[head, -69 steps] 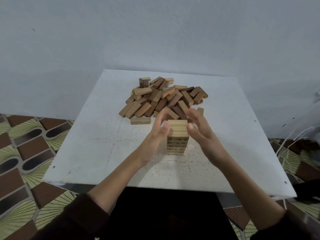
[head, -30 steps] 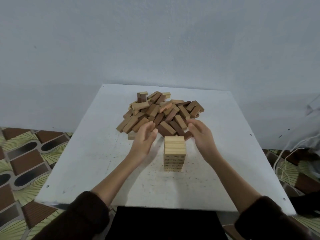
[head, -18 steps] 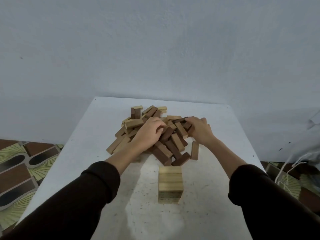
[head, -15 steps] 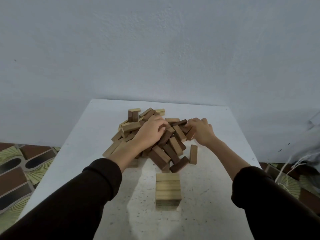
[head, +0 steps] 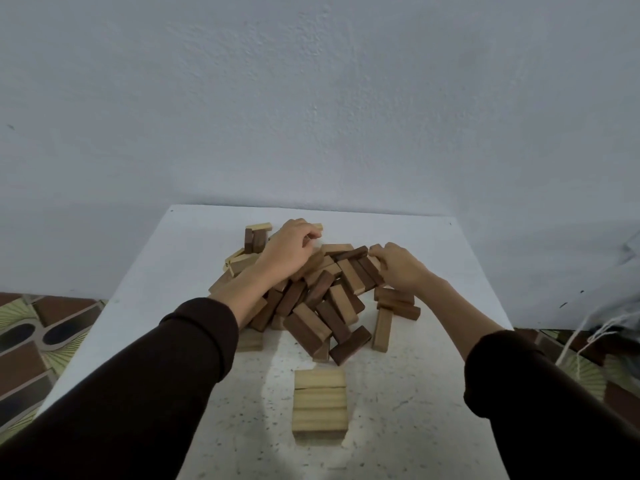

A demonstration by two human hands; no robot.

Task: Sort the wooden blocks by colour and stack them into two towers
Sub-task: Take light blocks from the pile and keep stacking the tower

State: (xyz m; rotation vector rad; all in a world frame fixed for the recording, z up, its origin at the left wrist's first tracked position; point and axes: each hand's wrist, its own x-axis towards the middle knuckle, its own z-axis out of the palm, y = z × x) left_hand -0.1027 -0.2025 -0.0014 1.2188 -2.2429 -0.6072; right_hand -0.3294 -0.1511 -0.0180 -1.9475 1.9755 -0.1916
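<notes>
A loose pile of light and dark wooden blocks [head: 322, 299] lies in the middle of the white table [head: 426, 393]. In front of it, close to me, stands a short tower of light blocks [head: 320, 403], seen from above. My left hand [head: 289, 249] lies over the back left of the pile, its fingers curled round a light block [head: 317, 226] whose end sticks out past them. My right hand [head: 398, 265] is on the pile's right side, fingers curled onto the end of a block [head: 374, 263] there. Both sleeves are dark.
A few blocks lie apart at the pile's right edge [head: 382, 327]. A plain grey wall stands just behind the table. Patterned floor tiles [head: 34, 344] show on the left, and white cords [head: 595, 337] hang at the right.
Both hands left the light tower and reached forward into the pile. My head came lower and closer. The left hand has since shifted toward the pile's back, and blocks on the right have spread.
</notes>
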